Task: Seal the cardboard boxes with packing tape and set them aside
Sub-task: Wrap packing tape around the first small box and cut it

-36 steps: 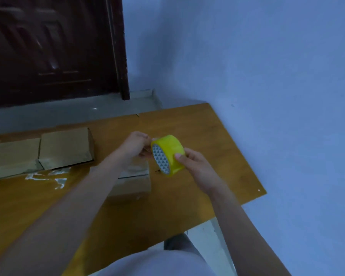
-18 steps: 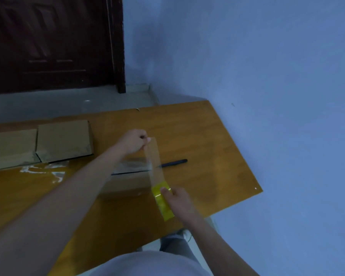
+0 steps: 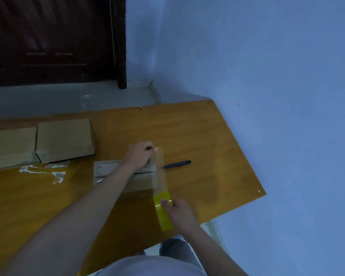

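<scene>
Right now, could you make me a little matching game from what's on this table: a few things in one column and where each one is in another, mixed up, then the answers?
Things:
1. yellow tape roll
2. free end of the clear tape strip
3. black pen
4. two cardboard boxes side by side

Places:
A. lying on the table, just beyond the box being taped
B. pinched by the left hand
C. at the far left of the table
D. gripped by the right hand, near the table's front edge

Pairs: 1-D, 2-B, 3-A, 4-C
</scene>
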Motion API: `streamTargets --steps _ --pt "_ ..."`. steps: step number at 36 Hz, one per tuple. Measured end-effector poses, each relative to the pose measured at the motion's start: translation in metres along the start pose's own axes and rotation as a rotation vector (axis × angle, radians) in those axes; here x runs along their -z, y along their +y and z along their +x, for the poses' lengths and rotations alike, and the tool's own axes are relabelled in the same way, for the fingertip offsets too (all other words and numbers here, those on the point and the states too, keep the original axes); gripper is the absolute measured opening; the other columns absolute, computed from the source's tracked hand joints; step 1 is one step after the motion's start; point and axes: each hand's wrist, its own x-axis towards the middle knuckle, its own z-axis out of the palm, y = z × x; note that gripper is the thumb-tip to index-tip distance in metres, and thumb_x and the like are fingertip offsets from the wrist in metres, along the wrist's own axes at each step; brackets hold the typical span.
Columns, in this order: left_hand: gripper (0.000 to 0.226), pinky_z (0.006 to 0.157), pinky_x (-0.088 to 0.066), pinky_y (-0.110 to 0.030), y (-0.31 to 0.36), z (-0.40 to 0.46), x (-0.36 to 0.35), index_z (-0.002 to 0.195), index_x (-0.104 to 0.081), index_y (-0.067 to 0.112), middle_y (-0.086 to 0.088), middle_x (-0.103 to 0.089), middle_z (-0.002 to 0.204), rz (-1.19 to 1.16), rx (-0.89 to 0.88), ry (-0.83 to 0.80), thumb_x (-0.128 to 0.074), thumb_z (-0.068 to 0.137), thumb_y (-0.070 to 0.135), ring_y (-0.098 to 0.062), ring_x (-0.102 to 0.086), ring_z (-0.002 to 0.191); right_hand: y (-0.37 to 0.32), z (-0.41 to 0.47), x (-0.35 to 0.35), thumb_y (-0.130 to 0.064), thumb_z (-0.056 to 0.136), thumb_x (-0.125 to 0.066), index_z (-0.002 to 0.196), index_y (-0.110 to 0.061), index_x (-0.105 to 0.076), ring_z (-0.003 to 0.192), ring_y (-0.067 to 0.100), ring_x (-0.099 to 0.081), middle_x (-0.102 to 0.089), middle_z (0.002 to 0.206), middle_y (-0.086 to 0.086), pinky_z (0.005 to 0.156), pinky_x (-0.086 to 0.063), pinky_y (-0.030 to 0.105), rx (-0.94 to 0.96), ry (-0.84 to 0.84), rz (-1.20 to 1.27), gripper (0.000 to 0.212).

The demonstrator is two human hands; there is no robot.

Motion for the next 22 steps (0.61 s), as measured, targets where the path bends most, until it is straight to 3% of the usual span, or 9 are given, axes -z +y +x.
streamTargets --steps 3,6,11,15,17,20,22 --pt "0.032 0.095 -0.038 -0.046 0.000 0.000 0.000 0.070 -0.050 0.021 0.000 -0.052 0.068 -0.014 0.010 0.007 -0.048 0.098 0.035 -0.020 -0.051 0.068 -0.005 0.001 0.001 -0.031 0.099 -0.045 0.059 -0.020 -0.037 0.038 0.000 -0.035 -0.036 0.054 -0.008 0.039 -0.024 0.011 0.002 0.002 -0.026 0.041" --pt "0.033 0.097 -0.038 -0.048 0.002 0.000 0.000 0.069 -0.048 0.021 0.000 -0.051 0.067 0.034 0.013 0.025 -0.046 0.099 0.035 -0.020 -0.051 0.065 -0.009 0.003 0.001 -0.033 0.098 -0.045 0.060 -0.020 -0.036 0.045 0.003 -0.033 -0.035 0.055 -0.008 0.038 -0.023 0.012 -0.001 0.005 -0.068 0.041" --pt "0.033 0.095 -0.039 -0.047 0.003 0.000 -0.001 0.070 -0.047 0.020 0.000 -0.048 0.064 0.067 0.021 0.034 -0.045 0.100 0.034 -0.018 -0.047 0.061 -0.013 0.004 -0.002 -0.036 0.098 -0.045 0.067 -0.019 -0.044 0.050 0.005 -0.040 -0.042 0.059 -0.006 0.042 -0.028 0.013 -0.047 -0.022 -0.047 0.036" --pt "0.033 0.094 -0.040 -0.047 0.005 -0.002 0.000 0.071 -0.049 0.016 -0.002 -0.048 0.066 0.082 0.053 0.014 -0.045 0.100 0.032 -0.020 -0.047 0.062 -0.012 0.008 -0.007 -0.037 0.098 -0.045 0.065 -0.018 -0.039 0.051 0.007 -0.036 -0.038 0.060 -0.004 0.046 -0.028 0.019 -0.068 -0.009 -0.090 0.038" --pt "0.033 0.088 -0.042 -0.044 0.004 0.001 0.001 0.072 -0.049 0.013 -0.004 -0.049 0.068 0.094 0.088 -0.017 -0.046 0.099 0.032 -0.023 -0.049 0.064 -0.012 0.010 -0.010 -0.036 0.097 -0.046 0.066 -0.018 -0.039 0.052 0.008 -0.036 -0.038 0.061 -0.003 0.047 -0.028 0.021 -0.085 -0.002 -0.076 0.037" --pt "0.031 0.063 -0.037 -0.033 0.004 0.004 0.003 0.070 -0.052 0.016 -0.005 -0.054 0.073 0.084 0.158 -0.074 -0.048 0.097 0.030 -0.024 -0.052 0.069 -0.014 0.013 -0.014 -0.033 0.097 -0.047 0.065 -0.017 -0.039 0.052 0.008 -0.036 -0.038 0.062 -0.004 0.046 -0.030 0.018 -0.121 -0.007 -0.040 0.036" --pt "0.026 0.063 -0.035 -0.031 0.007 0.007 0.006 0.072 -0.058 0.013 -0.006 -0.058 0.080 0.040 0.200 -0.136 -0.052 0.095 0.024 -0.024 -0.055 0.076 -0.016 0.016 -0.016 -0.031 0.097 -0.048 0.066 -0.016 -0.040 0.051 0.007 -0.036 -0.039 0.061 -0.004 0.044 -0.030 0.017 -0.129 -0.012 -0.007 0.035"
